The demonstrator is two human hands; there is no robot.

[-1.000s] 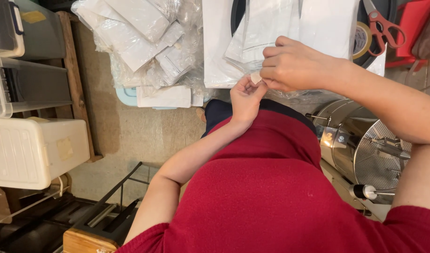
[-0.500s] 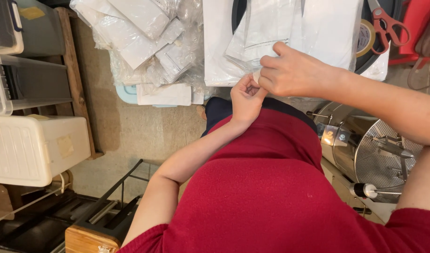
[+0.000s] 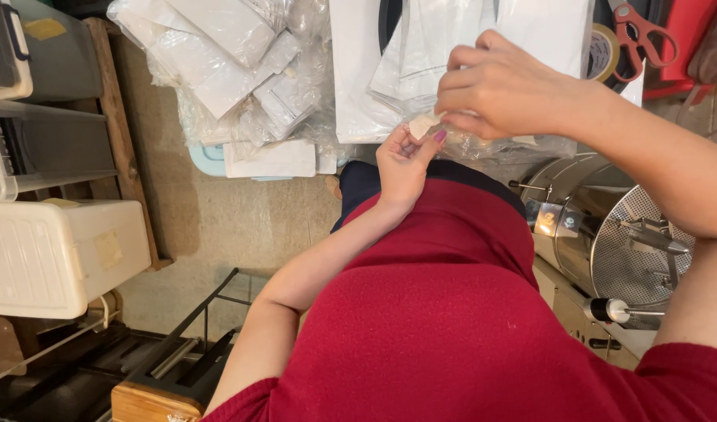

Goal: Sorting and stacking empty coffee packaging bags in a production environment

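At the table edge, above the red shirt [image 3: 452,312]: both hands meet over one small pale piece.
Left hand [image 3: 404,164]: raised palm-up from the lap, fingers curled, thumb and forefinger pinched on the lower end of the small beige tab [image 3: 421,125].
Right hand [image 3: 503,90]: comes in from the right, knuckles up, fingertips closed on the upper side of the same tab; the two hands touch there.
Small beige tab: held between both hands, just in front of the clear plastic bags [image 3: 483,144]; possibly a strip of tape or paper, too small to tell.
White envelopes [image 3: 358,70]: stacked flat behind the hands, under the right hand's fingers.
Heap of bagged white packets [image 3: 233,62]: to the left, well apart from the hands.
Red-handled scissors [image 3: 640,35]: top right, beside a tape roll [image 3: 602,53].
Steel machine with perforated drum [image 3: 632,250]: below the right forearm.
White plastic box [image 3: 57,254]: far left on a shelf.
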